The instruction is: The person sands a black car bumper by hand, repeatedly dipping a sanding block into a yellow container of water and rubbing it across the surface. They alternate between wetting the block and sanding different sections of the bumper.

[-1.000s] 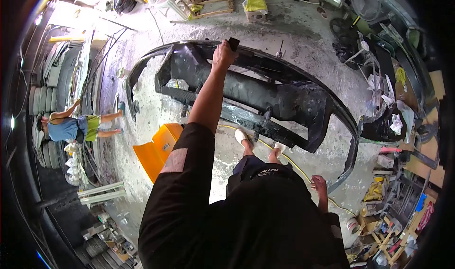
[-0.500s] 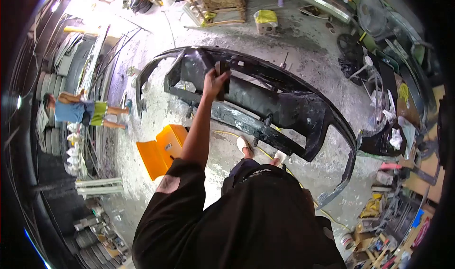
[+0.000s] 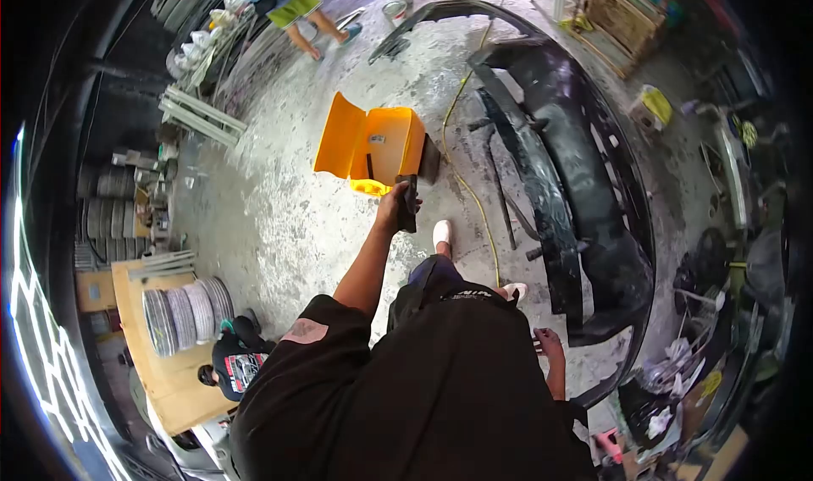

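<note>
My left hand (image 3: pixel 393 208) is closed around a dark oblong block (image 3: pixel 408 203), held out in front of me; its exact kind does not show. Just beyond it stands an orange box (image 3: pixel 413 142) with its lid swung open and a thin dark stick (image 3: pixel 369 166) inside. My right hand (image 3: pixel 548 343) hangs low beside my body, fingers loosely bent and slightly apart, with nothing visible in it. To the right, a large black car bumper (image 3: pixel 559 125) lies on the floor, close to my right hand.
A yellow cable (image 3: pixel 461 176) runs along the concrete floor between box and bumper. One person in green shorts (image 3: pixel 296 8) stands at the upper left; another person (image 3: pixel 233 361) is at the lower left near stacked tires (image 3: pixel 190 312). Clutter lines the right side.
My view has turned left, toward the orange box. My left hand has moved from over the bumper to near the box, still holding the dark block. My right hand has come into view.
</note>
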`<action>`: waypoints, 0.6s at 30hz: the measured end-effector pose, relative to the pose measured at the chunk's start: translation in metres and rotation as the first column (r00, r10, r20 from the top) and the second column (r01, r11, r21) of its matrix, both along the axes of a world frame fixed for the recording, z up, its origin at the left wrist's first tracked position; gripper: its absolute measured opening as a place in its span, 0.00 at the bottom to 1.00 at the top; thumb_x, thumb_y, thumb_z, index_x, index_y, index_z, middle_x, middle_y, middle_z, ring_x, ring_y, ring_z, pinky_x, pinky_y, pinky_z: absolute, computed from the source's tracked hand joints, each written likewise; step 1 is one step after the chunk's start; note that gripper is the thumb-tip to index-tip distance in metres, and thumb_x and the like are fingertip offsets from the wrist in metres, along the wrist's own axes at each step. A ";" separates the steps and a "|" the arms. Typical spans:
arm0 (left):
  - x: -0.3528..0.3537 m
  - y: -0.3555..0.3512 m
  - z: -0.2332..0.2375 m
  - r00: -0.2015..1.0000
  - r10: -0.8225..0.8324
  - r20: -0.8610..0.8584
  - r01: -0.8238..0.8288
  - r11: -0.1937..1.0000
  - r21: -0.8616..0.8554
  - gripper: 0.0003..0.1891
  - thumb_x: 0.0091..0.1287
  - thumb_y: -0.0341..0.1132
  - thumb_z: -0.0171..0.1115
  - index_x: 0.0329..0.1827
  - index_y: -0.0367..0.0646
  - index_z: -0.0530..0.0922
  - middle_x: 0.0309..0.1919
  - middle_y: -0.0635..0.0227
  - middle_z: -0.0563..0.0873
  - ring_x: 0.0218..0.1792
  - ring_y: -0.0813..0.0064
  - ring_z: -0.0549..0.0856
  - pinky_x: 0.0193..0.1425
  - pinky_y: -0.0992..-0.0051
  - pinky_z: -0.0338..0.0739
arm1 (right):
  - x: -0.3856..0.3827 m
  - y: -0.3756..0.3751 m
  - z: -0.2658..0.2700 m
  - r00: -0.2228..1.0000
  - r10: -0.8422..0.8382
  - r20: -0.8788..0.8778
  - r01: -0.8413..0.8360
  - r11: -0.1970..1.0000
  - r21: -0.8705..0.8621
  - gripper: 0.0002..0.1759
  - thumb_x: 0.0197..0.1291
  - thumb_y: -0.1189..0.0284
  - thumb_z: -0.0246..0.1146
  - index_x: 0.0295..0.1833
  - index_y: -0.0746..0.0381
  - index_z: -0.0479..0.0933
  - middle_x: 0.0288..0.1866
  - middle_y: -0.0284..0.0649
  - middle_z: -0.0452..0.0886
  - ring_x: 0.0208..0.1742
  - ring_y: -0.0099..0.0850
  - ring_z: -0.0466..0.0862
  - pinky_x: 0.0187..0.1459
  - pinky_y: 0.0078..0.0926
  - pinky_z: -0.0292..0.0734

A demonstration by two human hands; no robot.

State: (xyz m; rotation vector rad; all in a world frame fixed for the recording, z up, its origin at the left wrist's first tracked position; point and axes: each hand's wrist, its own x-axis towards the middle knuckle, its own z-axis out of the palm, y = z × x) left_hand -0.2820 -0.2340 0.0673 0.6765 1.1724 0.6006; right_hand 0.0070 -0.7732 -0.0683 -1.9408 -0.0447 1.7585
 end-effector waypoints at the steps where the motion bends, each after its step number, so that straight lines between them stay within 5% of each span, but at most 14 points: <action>1: -0.010 0.010 -0.005 0.993 0.095 0.071 -0.092 0.995 -0.036 0.20 0.75 0.48 0.61 0.51 0.36 0.81 0.34 0.57 0.88 0.34 0.62 0.90 0.43 0.66 0.87 | 0.002 0.016 0.002 1.000 0.018 0.008 -0.018 1.000 -0.005 0.24 0.73 0.51 0.66 0.58 0.61 0.79 0.43 0.39 0.87 0.34 0.29 0.86 0.35 0.35 0.84; 6: -0.073 0.092 -0.061 0.961 0.201 0.191 -0.184 0.977 -0.107 0.29 0.80 0.50 0.49 0.58 0.27 0.79 0.43 0.48 0.91 0.38 0.55 0.92 0.47 0.59 0.89 | -0.017 0.132 0.047 0.964 0.167 0.206 -0.188 0.978 0.087 0.24 0.72 0.52 0.67 0.58 0.61 0.80 0.45 0.41 0.88 0.33 0.29 0.86 0.33 0.31 0.83; 11: -0.113 0.216 -0.159 0.993 0.107 -0.047 -0.103 0.991 0.085 0.24 0.79 0.48 0.50 0.54 0.31 0.80 0.38 0.49 0.89 0.31 0.58 0.91 0.34 0.62 0.90 | -0.058 0.227 0.071 0.925 0.250 0.286 -0.277 0.959 0.057 0.21 0.73 0.54 0.66 0.56 0.62 0.82 0.42 0.40 0.88 0.37 0.28 0.86 0.36 0.29 0.83; 13: -0.113 0.266 -0.198 0.951 -0.005 -0.310 0.051 0.989 0.140 0.22 0.77 0.47 0.52 0.56 0.33 0.81 0.39 0.45 0.90 0.36 0.48 0.92 0.41 0.55 0.88 | -0.075 0.257 0.070 0.927 0.280 0.249 -0.281 0.959 -0.030 0.21 0.74 0.55 0.66 0.55 0.62 0.82 0.42 0.39 0.88 0.37 0.27 0.86 0.36 0.29 0.83; 15: -0.122 0.304 -0.268 0.696 0.048 -0.717 0.435 0.766 0.473 0.23 0.76 0.47 0.54 0.52 0.31 0.81 0.39 0.36 0.88 0.40 0.39 0.90 0.47 0.48 0.86 | -0.091 0.283 0.063 0.923 0.310 0.228 -0.304 0.951 -0.064 0.20 0.74 0.56 0.66 0.56 0.62 0.83 0.41 0.39 0.87 0.37 0.27 0.87 0.37 0.28 0.84; 18: -0.114 0.349 -0.346 0.410 -0.194 -0.891 0.614 0.781 0.113 0.25 0.75 0.48 0.54 0.55 0.31 0.79 0.44 0.34 0.88 0.48 0.36 0.89 0.57 0.48 0.83 | -0.108 0.326 0.041 0.922 0.342 0.181 -0.321 0.937 -0.137 0.19 0.74 0.56 0.66 0.56 0.61 0.83 0.42 0.37 0.87 0.38 0.27 0.87 0.39 0.28 0.84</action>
